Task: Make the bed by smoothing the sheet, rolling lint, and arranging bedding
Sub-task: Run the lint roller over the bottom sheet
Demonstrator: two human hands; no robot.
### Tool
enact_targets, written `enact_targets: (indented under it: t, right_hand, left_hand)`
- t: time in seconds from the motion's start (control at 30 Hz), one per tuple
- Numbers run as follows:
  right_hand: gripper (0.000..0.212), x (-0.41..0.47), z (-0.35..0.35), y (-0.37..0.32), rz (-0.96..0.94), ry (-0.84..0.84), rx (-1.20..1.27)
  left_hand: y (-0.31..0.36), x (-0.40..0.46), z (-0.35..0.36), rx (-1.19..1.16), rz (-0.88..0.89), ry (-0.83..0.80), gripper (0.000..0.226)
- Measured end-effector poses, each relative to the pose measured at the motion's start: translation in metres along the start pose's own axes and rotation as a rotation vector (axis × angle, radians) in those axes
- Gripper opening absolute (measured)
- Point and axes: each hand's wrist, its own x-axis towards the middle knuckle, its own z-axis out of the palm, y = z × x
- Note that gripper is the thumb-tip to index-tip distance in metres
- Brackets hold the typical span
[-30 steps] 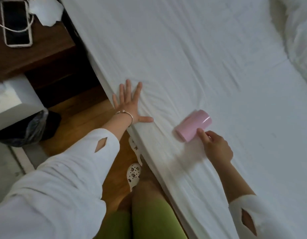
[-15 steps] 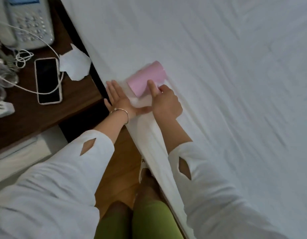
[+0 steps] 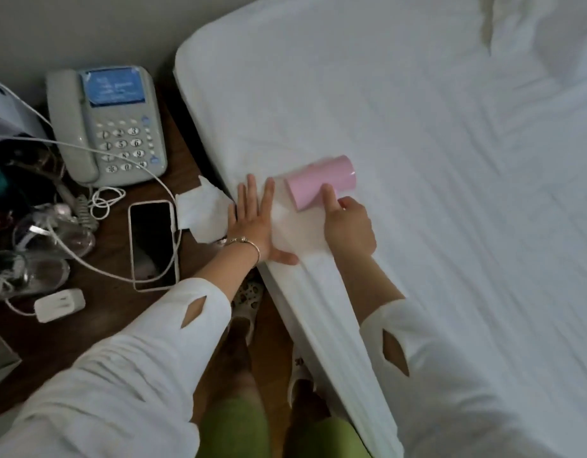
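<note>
I'm seeing the right hand (image 3: pixel 348 228) gripping the pink lint roller (image 3: pixel 321 181) from its near side, index finger lying along the drum, which is sitting on the white sheet (image 3: pixel 417 143) just beyond the fingertips near the bed's edge. Left hand (image 3: pixel 252 219) is pressing flat beside it, fingers splayed wide, holding nothing. Nightstand (image 3: pixel 103 312) with phone (image 3: pixel 153 244) is sitting left of the bed.

pink lint roller (image 3: pixel 321 182) lying on white fitted sheet (image 3: pixel 434 166) near bed's left edge; sheet lightly wrinkled, tucked over mattress.
</note>
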Motion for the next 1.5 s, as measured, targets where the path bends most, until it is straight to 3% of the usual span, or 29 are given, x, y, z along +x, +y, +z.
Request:
enact_targets:
  t: [0.17, 0.33, 0.47, 0.83, 0.93, 1.17, 1.27, 1.4, 1.5]
  right_hand:
    - [0.057, 0.039, 0.016, -0.086, -0.035, -0.050, 0.012]
    - [0.058, 0.005, 0.004, -0.042, 0.135, -0.029, -0.073]
    - [0.058, -0.005, -0.003, -0.032, 0.179, -0.006, -0.122]
    - [0.061, 0.132, 0.054, -0.233, -0.203, -0.149, -0.001]
    - [0.060, 0.126, 0.049, -0.216, -0.193, -0.173, -0.022]
    - [0.062, 0.062, 0.004, -0.098, 0.038, -0.143, -0.068]
    - [0.062, 0.070, 0.009, -0.116, 0.014, -0.159, -0.049]
    - [0.063, 0.111, 0.032, -0.187, -0.168, -0.195, -0.031]
    - [0.066, 0.133, 0.036, -0.232, -0.253, -0.248, 0.015]
  left_hand:
    - [-0.041, 0.035, -0.046, 0.031, -0.017, 0.019, 0.158]
    - [-0.049, 0.062, -0.084, 0.015, 0.054, 0.029, 0.148]
    - [-0.041, 0.080, -0.100, -0.001, 0.014, 0.097, 0.150]
    - [-0.044, 0.109, -0.087, 0.145, -0.060, 0.080, 0.158]
    - [-0.043, 0.107, -0.088, 0.160, -0.079, 0.053, 0.158]
    - [-0.038, 0.100, -0.094, 0.113, -0.109, 0.009, 0.160]
    - [-0.035, 0.100, -0.094, 0.111, -0.121, 0.021, 0.159]
    - [-0.033, 0.096, -0.091, 0.137, -0.135, 0.050, 0.152]
    - [-0.039, 0.089, -0.093, 0.001, -0.071, 0.028, 0.139]
